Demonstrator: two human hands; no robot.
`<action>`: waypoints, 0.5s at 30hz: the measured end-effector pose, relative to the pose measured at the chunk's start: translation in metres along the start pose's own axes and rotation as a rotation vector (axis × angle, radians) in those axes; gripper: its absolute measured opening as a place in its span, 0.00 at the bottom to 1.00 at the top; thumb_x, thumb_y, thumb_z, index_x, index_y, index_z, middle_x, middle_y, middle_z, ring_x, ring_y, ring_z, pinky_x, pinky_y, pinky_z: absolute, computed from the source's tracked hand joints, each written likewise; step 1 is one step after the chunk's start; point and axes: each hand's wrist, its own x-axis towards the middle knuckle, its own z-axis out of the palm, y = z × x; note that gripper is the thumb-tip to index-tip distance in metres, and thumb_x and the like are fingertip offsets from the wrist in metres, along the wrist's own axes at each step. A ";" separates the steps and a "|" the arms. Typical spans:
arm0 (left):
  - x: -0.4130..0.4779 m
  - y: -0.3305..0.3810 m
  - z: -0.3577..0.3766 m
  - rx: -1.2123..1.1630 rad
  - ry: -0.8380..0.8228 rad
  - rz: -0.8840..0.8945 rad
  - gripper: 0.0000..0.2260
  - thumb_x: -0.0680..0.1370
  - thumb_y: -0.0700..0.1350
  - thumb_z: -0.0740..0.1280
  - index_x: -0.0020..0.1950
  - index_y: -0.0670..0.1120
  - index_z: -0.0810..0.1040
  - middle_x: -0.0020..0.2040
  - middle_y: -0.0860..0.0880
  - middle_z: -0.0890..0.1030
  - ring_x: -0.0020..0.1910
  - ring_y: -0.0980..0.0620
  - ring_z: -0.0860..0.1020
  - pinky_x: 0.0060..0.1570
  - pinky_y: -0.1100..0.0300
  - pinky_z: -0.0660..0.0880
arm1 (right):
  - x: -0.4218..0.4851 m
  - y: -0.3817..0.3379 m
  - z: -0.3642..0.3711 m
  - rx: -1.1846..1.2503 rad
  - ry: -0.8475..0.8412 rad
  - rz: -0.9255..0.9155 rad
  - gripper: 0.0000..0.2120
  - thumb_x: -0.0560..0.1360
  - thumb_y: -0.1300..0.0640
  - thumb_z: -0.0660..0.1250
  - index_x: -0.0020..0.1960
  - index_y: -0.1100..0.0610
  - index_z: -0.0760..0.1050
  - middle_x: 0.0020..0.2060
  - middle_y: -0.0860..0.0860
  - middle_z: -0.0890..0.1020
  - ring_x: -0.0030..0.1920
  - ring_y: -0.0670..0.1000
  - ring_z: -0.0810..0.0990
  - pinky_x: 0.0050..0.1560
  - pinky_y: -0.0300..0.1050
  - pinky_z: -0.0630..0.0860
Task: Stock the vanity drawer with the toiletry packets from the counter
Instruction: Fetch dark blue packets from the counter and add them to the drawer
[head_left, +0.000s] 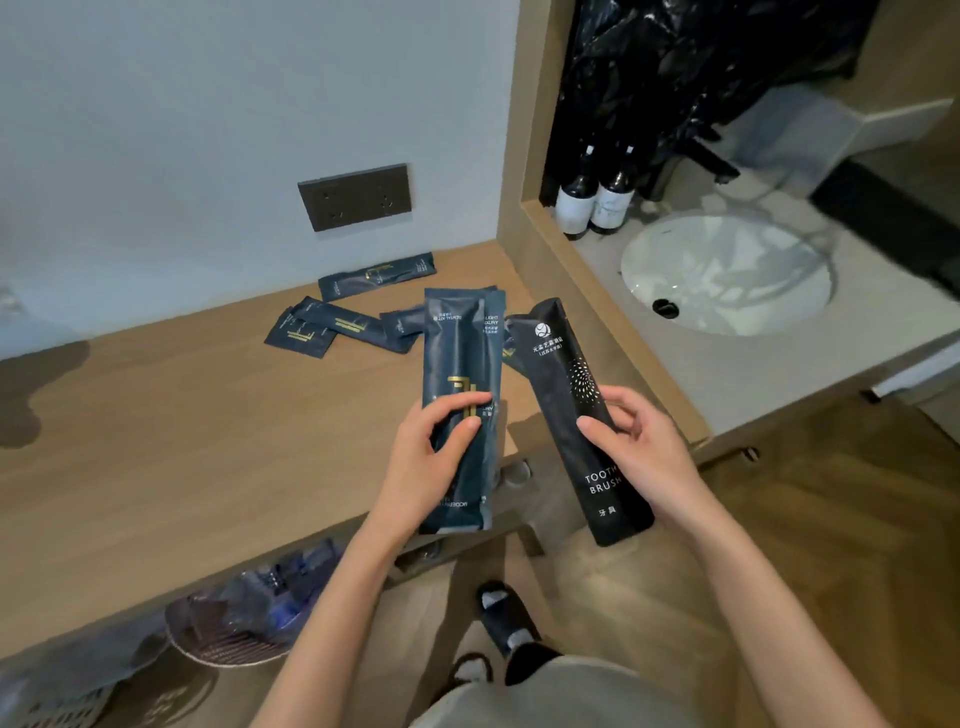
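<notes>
My left hand (423, 462) grips a stack of long dark-blue dental kit packets (460, 358) with gold marks, held upright over the counter's front edge. In my right hand (644, 447) is a black toothbrush packet (571, 395), tilted, its white lettering facing me. Several more dark-blue packets (337, 327) lie scattered on the wooden counter (182, 441) near the back wall, one (376, 275) right against it. Below my hands a partly open drawer (514, 519) shows at the counter's edge, mostly hidden by the packets.
A dark wall socket (355, 196) sits above the counter. To the right, a wooden partition (597, 291) separates a white sink (727, 275) with two bottles (595, 202) behind it. Slippers and bagged items (249, 618) lie under the counter. My feet stand on wood flooring.
</notes>
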 end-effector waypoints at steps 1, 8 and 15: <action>-0.002 0.007 0.008 -0.006 -0.027 0.014 0.12 0.78 0.41 0.65 0.58 0.53 0.80 0.54 0.61 0.77 0.58 0.63 0.73 0.54 0.77 0.68 | -0.009 0.001 -0.006 0.009 0.020 -0.001 0.13 0.76 0.66 0.66 0.59 0.57 0.73 0.48 0.51 0.85 0.41 0.43 0.84 0.40 0.36 0.79; -0.006 0.053 0.096 -0.087 -0.231 0.094 0.08 0.77 0.44 0.67 0.53 0.56 0.81 0.52 0.62 0.80 0.55 0.67 0.76 0.52 0.77 0.68 | -0.061 0.014 -0.067 0.056 0.216 -0.015 0.12 0.75 0.66 0.68 0.56 0.59 0.72 0.48 0.54 0.84 0.40 0.46 0.83 0.47 0.47 0.80; -0.005 0.096 0.215 -0.187 -0.346 0.080 0.04 0.74 0.44 0.70 0.41 0.52 0.81 0.40 0.59 0.83 0.42 0.64 0.79 0.45 0.71 0.72 | -0.093 0.031 -0.162 0.009 0.338 -0.091 0.12 0.74 0.66 0.69 0.54 0.56 0.74 0.46 0.52 0.82 0.44 0.42 0.82 0.46 0.35 0.78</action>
